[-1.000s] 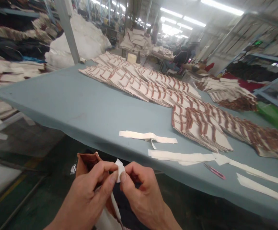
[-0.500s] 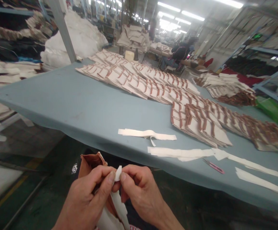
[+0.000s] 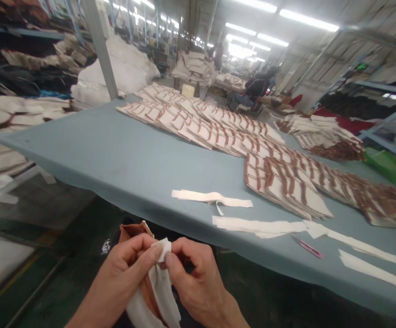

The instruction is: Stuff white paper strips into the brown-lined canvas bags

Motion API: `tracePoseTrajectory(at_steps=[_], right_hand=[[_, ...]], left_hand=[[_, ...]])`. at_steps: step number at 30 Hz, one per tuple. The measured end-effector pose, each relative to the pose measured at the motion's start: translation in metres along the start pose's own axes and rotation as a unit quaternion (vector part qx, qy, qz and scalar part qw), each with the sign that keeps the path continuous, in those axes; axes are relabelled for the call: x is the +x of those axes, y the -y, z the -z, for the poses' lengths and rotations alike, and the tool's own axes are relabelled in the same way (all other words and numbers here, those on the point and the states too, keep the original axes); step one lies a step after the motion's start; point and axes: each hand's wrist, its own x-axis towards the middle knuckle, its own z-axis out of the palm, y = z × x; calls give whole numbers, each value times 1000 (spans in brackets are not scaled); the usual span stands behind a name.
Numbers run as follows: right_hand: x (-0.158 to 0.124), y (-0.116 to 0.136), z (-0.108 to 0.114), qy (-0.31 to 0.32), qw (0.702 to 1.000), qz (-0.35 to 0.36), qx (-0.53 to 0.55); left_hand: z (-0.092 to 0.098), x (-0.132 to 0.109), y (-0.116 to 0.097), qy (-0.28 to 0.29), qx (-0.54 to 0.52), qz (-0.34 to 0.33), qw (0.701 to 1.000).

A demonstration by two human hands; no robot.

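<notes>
Between my two hands is a small white strip (image 3: 165,249), its free end standing up. My left hand (image 3: 129,269) pinches it from the left, thumb on top. Fingers curled, my right hand (image 3: 196,269) holds the strip's right side between thumb and forefinger. Below and behind the hands hangs a white and brown fabric piece (image 3: 165,291), its brown inner side showing at the upper left. Whether the left fingers also grip this piece is partly hidden. Both hands are in front of the table's near edge.
On the blue-covered table (image 3: 116,159) lie white strips (image 3: 259,225), another strip bundle (image 3: 211,197) and pink thread snips (image 3: 307,247). Overlapping cream pieces with brown edging (image 3: 286,187) run along the far side. A metal post (image 3: 100,50) rises at the left corner. A person (image 3: 252,89) sits farther back.
The white strip is turned and shows more of its flat face between my fingers. Both hands have shifted slightly left, and the camera view has tilted a little.
</notes>
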Motion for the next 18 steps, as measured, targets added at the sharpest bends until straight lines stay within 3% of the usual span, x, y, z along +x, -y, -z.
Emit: tracePoseTrajectory(at_steps=[2,5,10,13,18], right_hand=[[3,0,3,-27,999,21,21],[15,-1,18,-120,985,29,119],[62,9,53,-240,912,10,333],[97,24,64,-257,881,20,397],[148,37,58,-236,883,50,402]], left_hand=[[9,7,1,-30,4,-5,1000],[25,23,-1,-109,79,-35,990],[57,77,-23,-189,192,-100,958],[77,127,-40,-219,291,-122,923],[109,203,-60,-233,438,-66,866]])
